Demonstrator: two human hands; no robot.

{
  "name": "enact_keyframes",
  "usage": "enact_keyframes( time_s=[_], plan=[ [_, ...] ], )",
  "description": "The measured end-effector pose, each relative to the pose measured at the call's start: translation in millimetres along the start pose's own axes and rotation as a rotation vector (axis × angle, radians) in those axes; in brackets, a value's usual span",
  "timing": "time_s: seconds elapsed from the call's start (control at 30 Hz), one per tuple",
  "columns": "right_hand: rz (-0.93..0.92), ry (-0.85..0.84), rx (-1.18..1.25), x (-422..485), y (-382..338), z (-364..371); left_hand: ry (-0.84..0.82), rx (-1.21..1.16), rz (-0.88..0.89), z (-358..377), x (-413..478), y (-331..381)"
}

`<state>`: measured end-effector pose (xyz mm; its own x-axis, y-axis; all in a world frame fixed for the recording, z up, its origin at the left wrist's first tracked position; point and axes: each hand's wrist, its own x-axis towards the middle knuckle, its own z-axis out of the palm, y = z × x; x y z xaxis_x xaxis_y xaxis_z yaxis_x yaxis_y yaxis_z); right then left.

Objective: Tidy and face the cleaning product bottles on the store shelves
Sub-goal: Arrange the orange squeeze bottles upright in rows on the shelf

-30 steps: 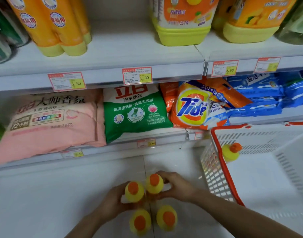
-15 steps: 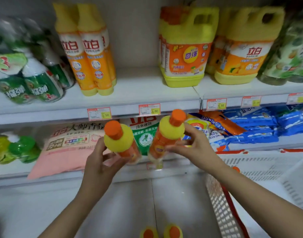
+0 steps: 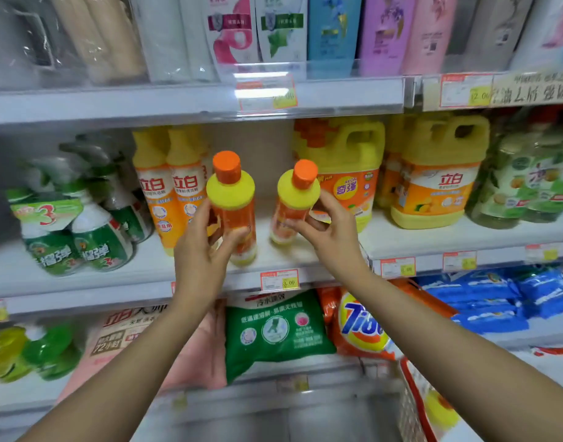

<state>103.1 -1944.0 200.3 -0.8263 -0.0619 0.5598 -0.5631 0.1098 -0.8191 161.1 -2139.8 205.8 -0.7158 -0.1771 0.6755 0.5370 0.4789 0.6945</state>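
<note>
Both hands have lifted from lower in the frame up to the white middle shelf [image 3: 401,240] at centre frame: my left hand [image 3: 203,250] curls fingers and thumb round a small orange plastic bottle with yellow shoulder and orange cap [image 3: 232,199], and my right hand [image 3: 328,231] grips its tilted twin bottle [image 3: 294,202] low on the body, both over the gap between the tall orange soap bottles [image 3: 171,193] and the big yellow handled jug [image 3: 347,173]. I cannot tell whether either base touches the shelf yet. If I let go too early, I judge the twin bottle could topple against the jug or roll off the shelf lip.
</note>
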Motion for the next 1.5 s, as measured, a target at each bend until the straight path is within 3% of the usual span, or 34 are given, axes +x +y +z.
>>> enact_keyframes(
  time_s=[0.27,0.47,0.67,0.87,1.0,1.07,1.23,1.37,1.43,1.5],
  plan=[
    [0.056,0.061,-0.137,63,23,27,-0.075,0.200,-0.016,28,60,-35],
    [0.072,0.055,-0.363,100,36,52,-0.043,0.341,-0.133,48,101,-70],
    [0.094,0.044,-0.425,125,46,66,-0.052,0.449,-0.197,65,128,-87],
    [0.091,0.025,-0.422,123,46,64,-0.051,0.356,-0.238,69,122,-94],
    [0.075,-0.058,-0.422,108,45,61,-0.188,0.335,-0.259,61,109,-90],
    [0.042,-0.057,-0.408,96,47,59,-0.229,0.368,-0.204,52,99,-82],
    [-0.075,-0.066,-0.324,30,39,43,-0.083,0.396,0.103,29,16,-50],
    [-0.013,-0.228,-0.186,-69,40,20,-0.457,0.330,0.115,3,-89,-61],
    [0.053,-0.340,-0.198,-132,60,6,-0.680,0.284,-0.062,-12,-148,-76],
    [0.200,-0.485,-0.221,-199,84,-13,-0.985,0.249,-0.379,-28,-209,-86]
  ],
)
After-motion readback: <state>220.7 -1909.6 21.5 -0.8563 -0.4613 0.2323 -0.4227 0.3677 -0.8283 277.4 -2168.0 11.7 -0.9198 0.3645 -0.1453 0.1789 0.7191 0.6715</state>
